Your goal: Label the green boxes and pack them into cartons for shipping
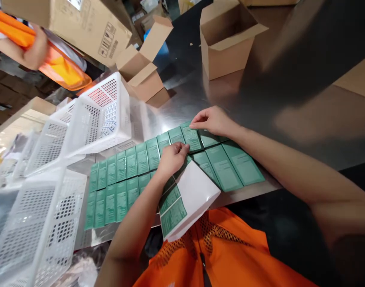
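Rows of flat green cartons (119,175) lie side by side on a shiny metal table (185,99). My left hand (172,157) is closed in a pinch on the near edge of one green carton (190,138) in the back row. My right hand (212,119) pinches the far end of that same carton. Under my left wrist lies a white sheet (197,191) that still carries two green labels (172,209). Three larger green cartons (230,165) lie to the right of my hands.
White perforated plastic baskets (101,115) stand tipped at the left, with more near the front left (35,231). Open brown cardboard boxes (227,40) sit at the back of the table. Another person's arm in orange (26,44) is at the top left. My orange vest (218,255) fills the bottom.
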Demonstrator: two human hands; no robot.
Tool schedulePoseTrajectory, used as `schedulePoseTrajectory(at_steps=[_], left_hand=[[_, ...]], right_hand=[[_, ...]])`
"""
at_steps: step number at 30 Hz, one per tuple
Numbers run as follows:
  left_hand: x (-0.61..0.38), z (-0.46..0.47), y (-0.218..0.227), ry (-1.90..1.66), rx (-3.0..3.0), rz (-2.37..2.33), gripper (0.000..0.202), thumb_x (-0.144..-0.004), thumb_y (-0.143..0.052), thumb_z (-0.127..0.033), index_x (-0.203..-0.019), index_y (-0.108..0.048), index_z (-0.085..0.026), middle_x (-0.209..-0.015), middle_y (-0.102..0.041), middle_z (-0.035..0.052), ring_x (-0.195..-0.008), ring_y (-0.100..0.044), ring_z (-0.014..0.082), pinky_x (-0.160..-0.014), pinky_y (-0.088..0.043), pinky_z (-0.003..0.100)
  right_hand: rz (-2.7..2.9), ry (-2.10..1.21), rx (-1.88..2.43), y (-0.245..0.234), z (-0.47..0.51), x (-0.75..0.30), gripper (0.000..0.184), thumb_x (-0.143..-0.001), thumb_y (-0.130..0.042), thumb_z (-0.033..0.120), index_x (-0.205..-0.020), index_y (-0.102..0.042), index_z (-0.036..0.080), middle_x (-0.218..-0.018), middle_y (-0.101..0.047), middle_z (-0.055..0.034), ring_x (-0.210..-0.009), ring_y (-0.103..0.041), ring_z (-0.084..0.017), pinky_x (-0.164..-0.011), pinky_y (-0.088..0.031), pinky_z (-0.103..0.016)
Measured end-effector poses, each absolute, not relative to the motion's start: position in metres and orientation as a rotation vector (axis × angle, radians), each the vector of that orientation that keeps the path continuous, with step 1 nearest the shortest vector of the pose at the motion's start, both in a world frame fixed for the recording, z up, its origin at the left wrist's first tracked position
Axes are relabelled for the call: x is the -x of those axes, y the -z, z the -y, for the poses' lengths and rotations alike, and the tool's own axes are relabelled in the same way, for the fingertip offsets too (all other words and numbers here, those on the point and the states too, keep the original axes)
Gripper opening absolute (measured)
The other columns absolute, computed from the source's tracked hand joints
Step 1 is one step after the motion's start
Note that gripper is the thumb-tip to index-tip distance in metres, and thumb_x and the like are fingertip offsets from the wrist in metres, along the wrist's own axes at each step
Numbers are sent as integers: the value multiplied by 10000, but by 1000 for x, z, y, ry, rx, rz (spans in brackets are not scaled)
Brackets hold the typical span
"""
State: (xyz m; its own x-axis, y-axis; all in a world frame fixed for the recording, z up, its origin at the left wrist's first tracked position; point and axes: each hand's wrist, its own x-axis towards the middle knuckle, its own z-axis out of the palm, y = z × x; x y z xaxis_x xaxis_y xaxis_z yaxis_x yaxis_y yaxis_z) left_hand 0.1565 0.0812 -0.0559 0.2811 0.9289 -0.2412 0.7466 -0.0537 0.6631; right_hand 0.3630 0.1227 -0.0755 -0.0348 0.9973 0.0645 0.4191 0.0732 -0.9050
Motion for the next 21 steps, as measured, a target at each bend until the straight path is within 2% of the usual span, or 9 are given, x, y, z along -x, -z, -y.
schedulePoseTrajectory(at_steps=[5,11,21], left_hand=[[-165,-80,55,-158,-1979,-1607,271,-949,-535,-343,-725,-621,-216,-633,-610,7,-650,-554,182,-636,-326,302],[-173,-76,52,5,-2084,-1696,287,-976,-490,-356,-857,-700,-201,-694,-682,58,-698,-619,223,-630,-318,316],[-176,-77,50,49,-2085,-1725,301,-975,-482,-365,-871,-706,-193,-784,-731,97,-750,-653,245,-643,-338,321]], right_hand=[[1642,-836,1535,80,-119,-362,166,-751,-779,346,-818,-810,197,-710,-731,-17,-648,-589,-147,-609,-399,-284],[1672,-801,1541,84,-116,-359,127,-800,-760,302,-852,-807,197,-749,-734,-10,-668,-601,-141,-650,-411,-275],[1731,-726,1557,90,-117,-358,105,-831,-741,298,-866,-802,220,-777,-733,-10,-701,-611,-156,-651,-392,-291]])
